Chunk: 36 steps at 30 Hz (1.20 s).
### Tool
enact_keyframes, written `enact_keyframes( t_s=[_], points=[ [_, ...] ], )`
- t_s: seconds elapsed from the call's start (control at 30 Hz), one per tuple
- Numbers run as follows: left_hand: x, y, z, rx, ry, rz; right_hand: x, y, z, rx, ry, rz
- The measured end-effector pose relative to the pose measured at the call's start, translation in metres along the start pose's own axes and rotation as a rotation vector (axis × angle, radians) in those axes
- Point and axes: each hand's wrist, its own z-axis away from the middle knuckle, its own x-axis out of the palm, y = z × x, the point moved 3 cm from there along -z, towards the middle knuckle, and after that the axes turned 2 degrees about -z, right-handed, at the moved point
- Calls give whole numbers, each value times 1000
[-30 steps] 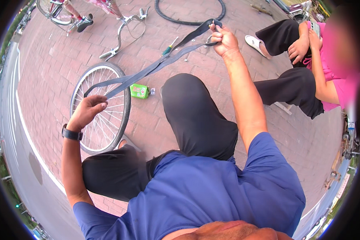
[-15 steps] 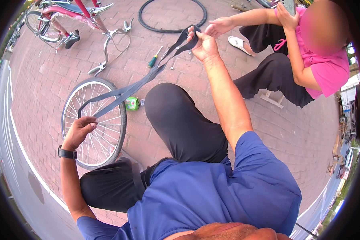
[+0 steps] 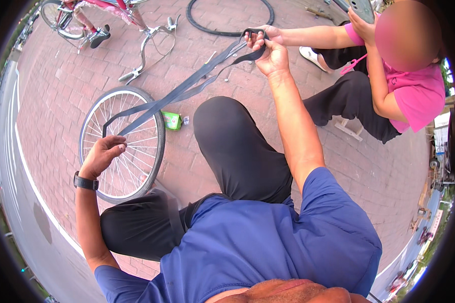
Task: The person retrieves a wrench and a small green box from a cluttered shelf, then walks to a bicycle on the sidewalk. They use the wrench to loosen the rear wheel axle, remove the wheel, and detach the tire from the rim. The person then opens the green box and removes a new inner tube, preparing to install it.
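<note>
A flat black inner tube (image 3: pixel 187 83) stretches in a long loop from my left hand to my right. My left hand (image 3: pixel 100 155), with a dark wristband below it, pinches the tube's near end over the spokes of a bicycle wheel (image 3: pixel 161 144). Raised at arm's length, my right hand (image 3: pixel 274 58) grips the far end of the loop. Another person's hand (image 3: pixel 273 33) reaches in beside it and touches the tube there. The wheel is down on the paving by my bent left leg.
A red bicycle frame (image 3: pixel 124 6) with loose handlebars (image 3: pixel 144 53) stands at the far left. A black tyre (image 3: pixel 189 21) lies at the back. Near the wheel sits a green packet (image 3: pixel 172 121). The person in pink (image 3: pixel 414 98) sits at the right, holding a phone (image 3: pixel 362 10).
The other person's hand has come onto the tube's far end beside my right hand. The whole view has shifted slightly; my left hand stays at the near end.
</note>
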Motion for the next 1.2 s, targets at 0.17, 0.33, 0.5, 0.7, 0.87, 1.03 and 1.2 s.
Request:
enact_keyframes(
  t_s=[0.17, 0.33, 0.5, 0.7, 0.87, 1.03, 1.2],
  points=[
    [-1, -1, -3, -7, -11, -14, -18, -3, -1, 51, -95, 2],
    [-3, -6, -5, -14, -10, -12, -6, 16, 13, -26, -97, 18],
    [9, 37, -28, 172, 24, -116, 3, 15, 13, -48, -57, -108],
    [80, 146, -121, 537, 65, -275, 36, 32, 25, -64, 22, -111],
    [151, 198, -180, 624, -14, -5, 60, 50, 33, -60, 162, -161],
    [175, 191, -174, 367, -162, 289, 29, 32, 21, -102, 236, -69],
    [160, 202, -141, 369, 10, 190, 24, 34, -6, 12, 282, 256]
  ],
)
